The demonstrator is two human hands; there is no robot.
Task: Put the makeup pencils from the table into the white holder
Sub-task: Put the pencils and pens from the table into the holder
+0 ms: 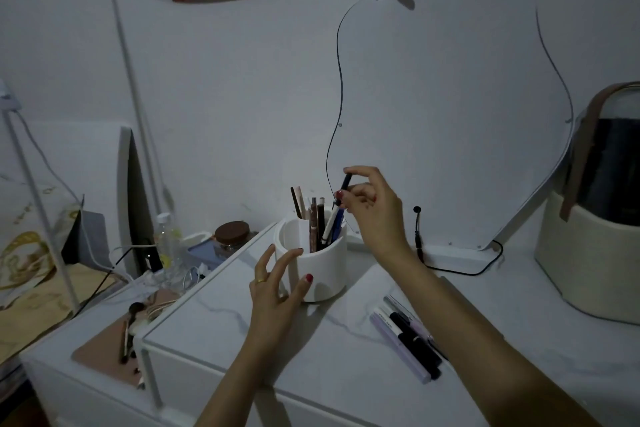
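The white holder stands on the white table near the back, with several pencils and brushes upright in it. My right hand is above its right rim, fingertips pinched on the top of a black and blue pencil whose lower end is inside the holder. My left hand is at the holder's left side, fingers spread and touching its wall. Several makeup pencils lie on the table to the right of the holder, under my right forearm.
A wavy mirror leans on the wall behind the holder, with a black cable at its base. A cream basket stands at the right. A lower shelf at the left holds brushes, a jar and a bottle.
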